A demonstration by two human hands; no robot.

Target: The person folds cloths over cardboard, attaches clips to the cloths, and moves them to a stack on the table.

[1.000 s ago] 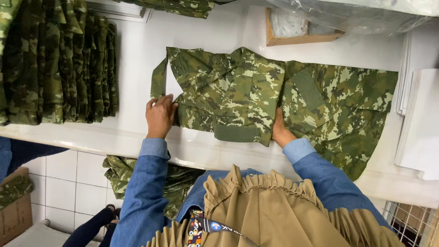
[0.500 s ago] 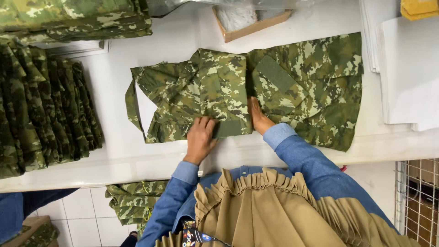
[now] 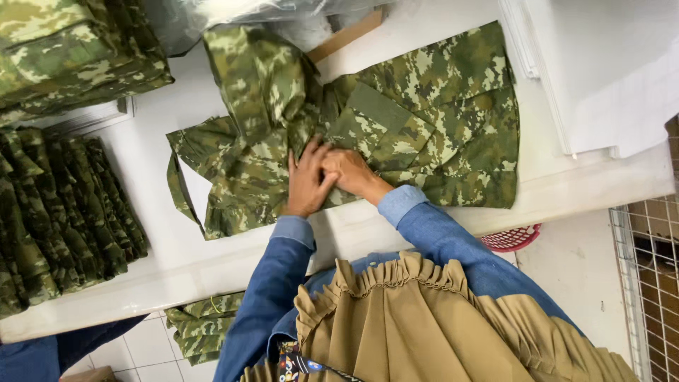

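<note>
Head view | camouflage garment [image 3: 424,120] spread flat on white tabletop [image 3: 141,247], reaching its near edge | left hand [image 3: 308,180] and right hand [image 3: 350,173] touching, both pressed flat on its middle | folded camouflage stack [image 3: 64,212] at left edge | white sheets [image 3: 601,71] at right edge

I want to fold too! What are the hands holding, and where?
Both hands, left hand and right hand, press the camouflage jacket near its middle fold; a closed grip cannot be told.
</note>
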